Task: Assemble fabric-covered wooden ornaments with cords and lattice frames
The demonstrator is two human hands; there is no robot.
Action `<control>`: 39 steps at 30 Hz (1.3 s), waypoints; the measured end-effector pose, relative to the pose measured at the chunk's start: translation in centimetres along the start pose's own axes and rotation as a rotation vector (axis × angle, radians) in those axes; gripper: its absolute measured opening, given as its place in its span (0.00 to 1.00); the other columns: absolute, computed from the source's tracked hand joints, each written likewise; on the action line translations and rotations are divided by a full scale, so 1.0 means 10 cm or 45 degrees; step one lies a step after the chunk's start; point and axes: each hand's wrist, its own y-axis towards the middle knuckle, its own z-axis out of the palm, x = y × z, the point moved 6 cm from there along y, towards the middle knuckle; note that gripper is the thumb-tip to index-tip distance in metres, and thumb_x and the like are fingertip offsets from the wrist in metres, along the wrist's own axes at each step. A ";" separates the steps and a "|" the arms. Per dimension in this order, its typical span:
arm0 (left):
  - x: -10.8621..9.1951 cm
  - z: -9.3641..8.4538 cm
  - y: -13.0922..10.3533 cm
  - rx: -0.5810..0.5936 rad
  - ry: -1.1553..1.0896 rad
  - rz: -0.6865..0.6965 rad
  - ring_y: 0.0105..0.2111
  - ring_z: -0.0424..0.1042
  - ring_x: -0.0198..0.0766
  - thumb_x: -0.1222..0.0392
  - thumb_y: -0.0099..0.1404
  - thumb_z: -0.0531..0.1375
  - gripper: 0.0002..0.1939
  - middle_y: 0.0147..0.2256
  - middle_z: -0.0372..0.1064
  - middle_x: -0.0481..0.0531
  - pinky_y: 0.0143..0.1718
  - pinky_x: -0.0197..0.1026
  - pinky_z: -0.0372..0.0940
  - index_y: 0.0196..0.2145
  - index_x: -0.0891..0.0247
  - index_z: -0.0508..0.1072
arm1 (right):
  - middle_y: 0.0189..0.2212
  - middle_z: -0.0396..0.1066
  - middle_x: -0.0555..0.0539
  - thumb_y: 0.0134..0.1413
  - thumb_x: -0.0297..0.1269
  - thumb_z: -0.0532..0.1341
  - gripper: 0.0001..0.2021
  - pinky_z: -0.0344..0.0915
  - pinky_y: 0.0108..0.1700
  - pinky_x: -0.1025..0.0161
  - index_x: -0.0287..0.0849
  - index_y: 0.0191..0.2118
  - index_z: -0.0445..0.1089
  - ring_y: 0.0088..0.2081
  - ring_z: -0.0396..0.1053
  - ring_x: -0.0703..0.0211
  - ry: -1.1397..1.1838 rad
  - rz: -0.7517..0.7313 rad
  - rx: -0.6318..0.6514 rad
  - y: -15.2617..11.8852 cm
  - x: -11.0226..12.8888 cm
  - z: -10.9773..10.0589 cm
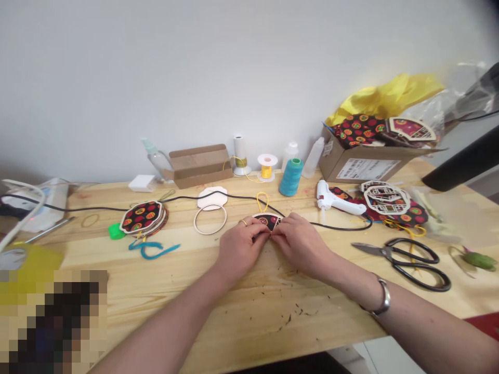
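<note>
Forearms (171, 330) over wooden table (156, 283); left hand (242, 243), right hand (299, 240) pinching patterned piece (266, 220); wall (234, 67) behind

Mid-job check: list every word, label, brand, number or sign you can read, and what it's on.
Readable text: none.
White label on the front of the cardboard box: dark print, too small and blurred to read.
Small label on that box's side: too small to read.
Fan-shaped piece held by the left hand and right hand: no lettering can be made out.
</note>
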 end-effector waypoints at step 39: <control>0.02 0.01 0.00 -0.001 -0.032 -0.033 0.38 0.71 0.36 0.58 0.62 0.60 0.05 0.39 0.73 0.43 0.41 0.40 0.63 0.34 0.52 0.76 | 0.26 0.73 0.48 0.55 0.26 0.59 0.08 0.59 0.38 0.62 0.40 0.27 0.72 0.32 0.63 0.59 0.116 -0.006 -0.224 -0.02 -0.07 -0.03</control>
